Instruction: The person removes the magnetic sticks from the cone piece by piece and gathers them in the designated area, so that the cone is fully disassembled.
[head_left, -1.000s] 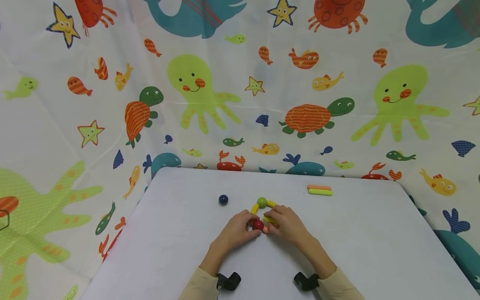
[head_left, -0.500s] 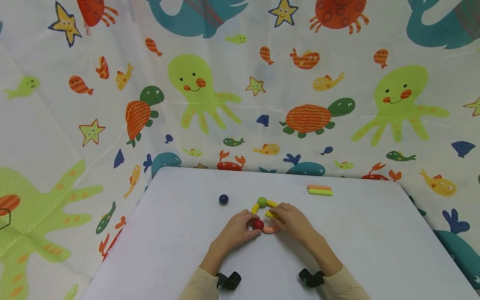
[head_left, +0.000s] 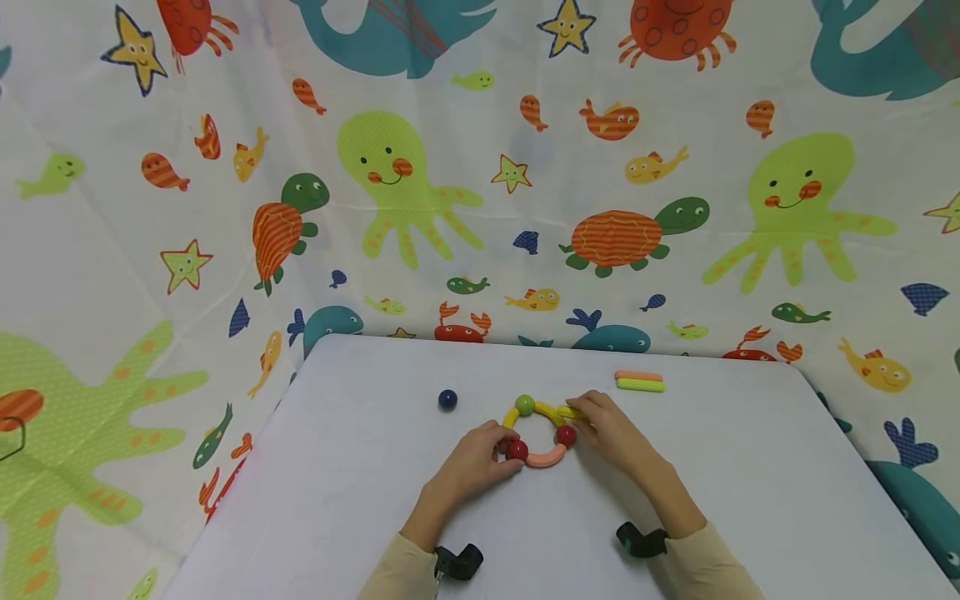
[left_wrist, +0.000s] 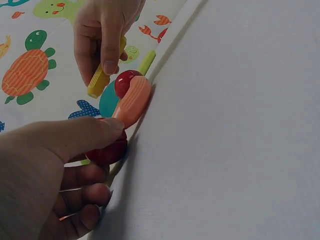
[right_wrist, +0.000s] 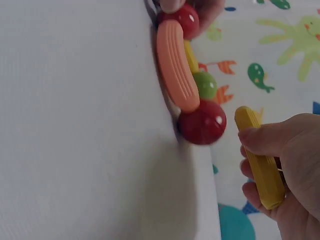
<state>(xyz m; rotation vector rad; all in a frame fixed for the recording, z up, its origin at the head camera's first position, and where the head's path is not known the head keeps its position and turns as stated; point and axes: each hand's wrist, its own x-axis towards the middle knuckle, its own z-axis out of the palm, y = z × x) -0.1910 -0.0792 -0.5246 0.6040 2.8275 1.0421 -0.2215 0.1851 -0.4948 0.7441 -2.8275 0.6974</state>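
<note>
A ring of toy pieces lies on the white table [head_left: 735, 467]: a green ball [head_left: 525, 405] at the far side, yellow curved pieces [head_left: 546, 411] beside it, and an orange curved piece [head_left: 545, 459] between two red balls. My left hand [head_left: 495, 447] pinches the left red ball [head_left: 517, 451], seen under the thumb in the left wrist view [left_wrist: 107, 152]. My right hand [head_left: 592, 414] holds a short yellow stick [right_wrist: 260, 157] just right of the ring, above the right red ball [head_left: 566, 435], clear of it.
A dark blue ball [head_left: 447, 399] sits alone left of the ring. An orange stick [head_left: 639, 376] and a green stick [head_left: 641, 385] lie side by side near the far right edge. A sea-creature curtain [head_left: 480, 192] hangs around the table.
My right hand drew away to the right with the yellow stick, uncovering the orange curved piece and the second red ball. My left hand stayed on its red ball.
</note>
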